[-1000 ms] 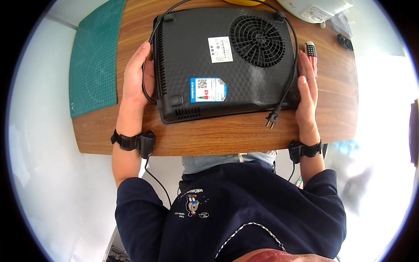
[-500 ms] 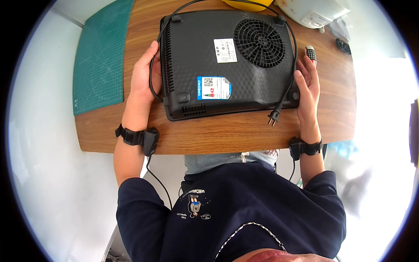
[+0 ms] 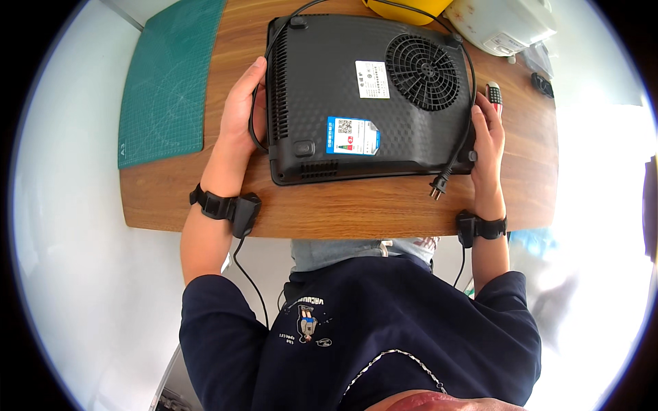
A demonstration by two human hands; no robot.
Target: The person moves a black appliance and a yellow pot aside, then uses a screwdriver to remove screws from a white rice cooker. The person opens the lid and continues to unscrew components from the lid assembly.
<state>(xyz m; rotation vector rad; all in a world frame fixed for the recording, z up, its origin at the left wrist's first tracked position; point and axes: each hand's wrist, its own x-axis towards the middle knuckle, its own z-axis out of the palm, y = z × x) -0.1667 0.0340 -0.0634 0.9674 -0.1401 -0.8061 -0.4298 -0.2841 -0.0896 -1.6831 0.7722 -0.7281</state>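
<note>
An induction cooker (image 3: 322,82) lies upside down on the wooden table, its black underside facing up, with a round fan grille (image 3: 423,72), vent slots and two stickers. My left hand (image 3: 241,109) grips its left edge, thumb along the side and the other fingers partly hidden. At the opposite edge, my right hand (image 3: 488,140) is pressed against the side with fingers curled; some fingertips are out of sight. The black power cord (image 3: 471,68) loops over the far side and down both edges. Its two-pin plug (image 3: 439,186) rests by the near right corner.
A green cutting mat (image 3: 168,89) covers the table's left part. Behind the cooker stand a yellow object (image 3: 404,12) and a white appliance (image 3: 500,27). A small object with a dark checked end (image 3: 493,96) lies beyond my right hand, near a black item (image 3: 541,85).
The view has shifted a little, so the cooker, mat and appliance sit farther right in the picture. My right fingers look closer to the cooker's edge. Both hands stay at its sides.
</note>
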